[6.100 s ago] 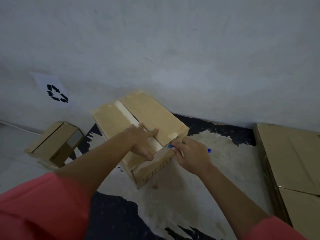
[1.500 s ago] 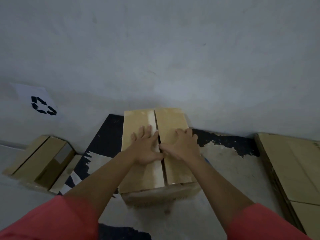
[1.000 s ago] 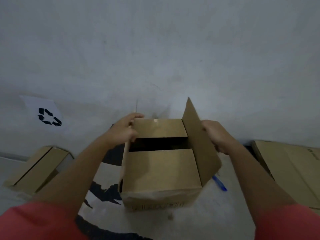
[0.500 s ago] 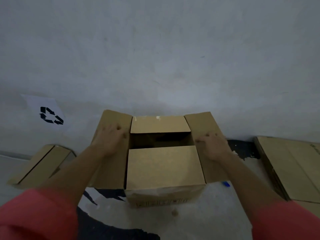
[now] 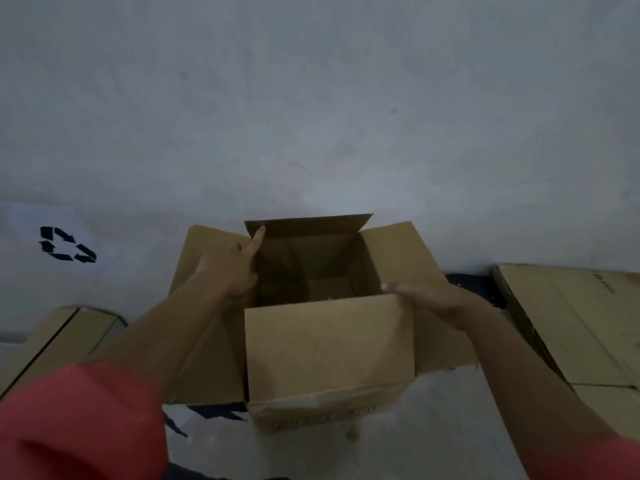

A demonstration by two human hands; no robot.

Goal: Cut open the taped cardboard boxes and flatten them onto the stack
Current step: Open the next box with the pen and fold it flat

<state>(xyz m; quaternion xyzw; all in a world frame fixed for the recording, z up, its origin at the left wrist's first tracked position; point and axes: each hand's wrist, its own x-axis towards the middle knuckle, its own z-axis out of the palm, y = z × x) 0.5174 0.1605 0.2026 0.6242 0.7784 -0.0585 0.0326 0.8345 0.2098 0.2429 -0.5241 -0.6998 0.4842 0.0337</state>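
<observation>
An open cardboard box [image 5: 329, 355] stands on the floor against the wall. Its left flap [image 5: 207, 358] and right flap [image 5: 398, 258] lie spread outward, and the far flap [image 5: 308, 223] stands up. The near flap still lies across the opening. My left hand [image 5: 232, 268] is over the box's left rim, its index finger touching the far flap's left corner. My right hand [image 5: 426, 296] grips the near flap at its far right corner. The flattened cardboard stack [image 5: 571, 323] lies on the right. The blue cutter is out of sight.
A second closed box [image 5: 59, 341] lies on the floor at the left, below a paper sheet with a recycling sign [image 5: 67, 244] on the wall. The grey wall runs close behind the open box. The floor is pale with black patches [image 5: 214, 412].
Both hands left the side flaps. The far flap has been pushed from flat to upright by my left hand, opening the inside. My right hand moved onto the near flap's corner.
</observation>
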